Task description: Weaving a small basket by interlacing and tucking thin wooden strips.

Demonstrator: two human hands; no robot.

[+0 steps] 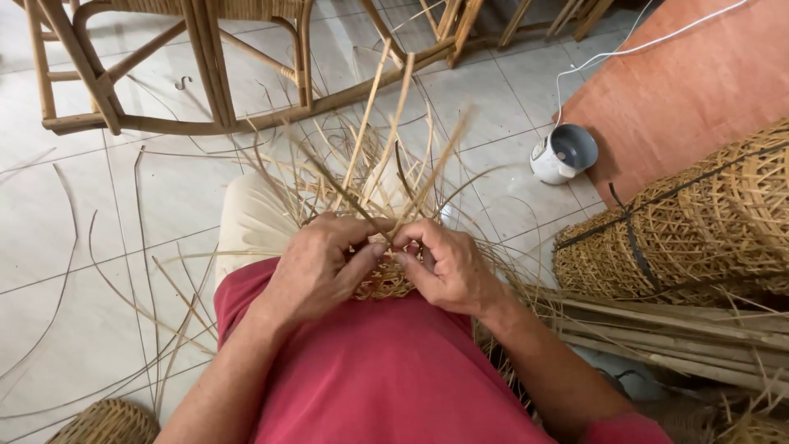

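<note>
Near left, a small woven basket (107, 423) on the tiled floor (49, 247). Centre, on the lap: left hand (316, 267), fingers curled shut, pinching cane strips (386, 164) against the half-woven cane piece (386, 284). Right hand (448, 267) likewise pinched closed on strips. Pale, thin, splaying upward and loose; likely to snap or slip free if bent sharply. Far right, bundled woven cane panels (690, 230).

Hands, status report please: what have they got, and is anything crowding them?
Left hand and right hand both pinching cane strips over a small woven piece on the lap. Loose strips fan upward, none blocking. Stacked woven baskets to the right, apart.
</note>
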